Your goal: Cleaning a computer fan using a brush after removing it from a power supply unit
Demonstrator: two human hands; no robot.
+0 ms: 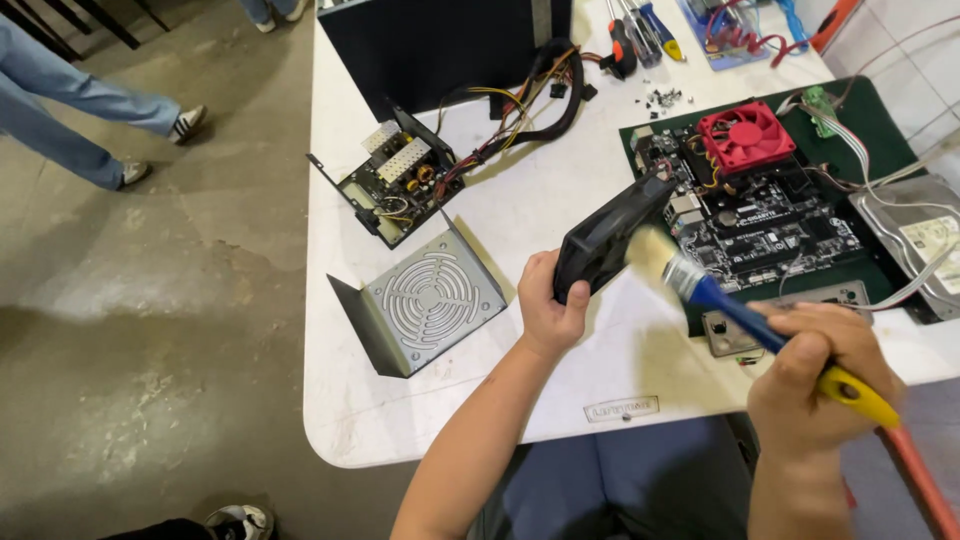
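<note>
Two hands work: left hand [550,305] grips a black fan [605,235]; right hand [815,375] clasps a brush [700,285], bristles touching the fan from 4 o'clock.

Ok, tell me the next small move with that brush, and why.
Probably draw the brush across the black fan: its bristles already touch the fan's upper edge, the left hand holds the fan tilted above the white table, and the right hand grips the handle.
</note>
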